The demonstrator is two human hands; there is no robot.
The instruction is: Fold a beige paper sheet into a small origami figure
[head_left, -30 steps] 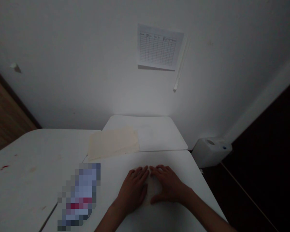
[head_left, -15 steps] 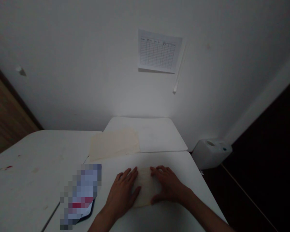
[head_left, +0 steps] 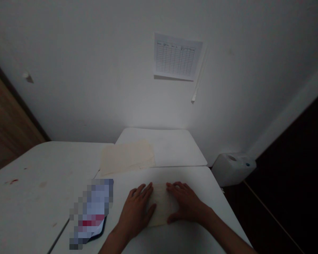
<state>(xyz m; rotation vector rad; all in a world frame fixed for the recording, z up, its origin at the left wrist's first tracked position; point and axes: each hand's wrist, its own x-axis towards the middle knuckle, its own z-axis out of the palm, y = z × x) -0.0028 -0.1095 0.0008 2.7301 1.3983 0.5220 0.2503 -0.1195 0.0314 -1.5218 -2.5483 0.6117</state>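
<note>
A pale, thin rectangular sheet [head_left: 161,204], which looks like cloth or paper, lies flat on the white table near me. My left hand [head_left: 138,208] rests over its left edge, fingers extended and thumb apart. On its right edge lies my right hand [head_left: 187,203], palm down with the fingers and thumb spread. Between the two hands the middle of the sheet shows; its sides are hidden beneath them. Farther back, a larger cream-coloured sheet [head_left: 127,157] lies flat across the seam of the tabletops.
Left of my hands lies a phone [head_left: 95,206], its screen blurred out. White table sections [head_left: 29,204] meet at seams. A printed chart [head_left: 177,58] hangs on the wall behind. A white plastic container [head_left: 233,171] stands beyond the table's right edge.
The whole view has shifted slightly, so everything appears a little farther right. Both hands keep their places on the sheet.
</note>
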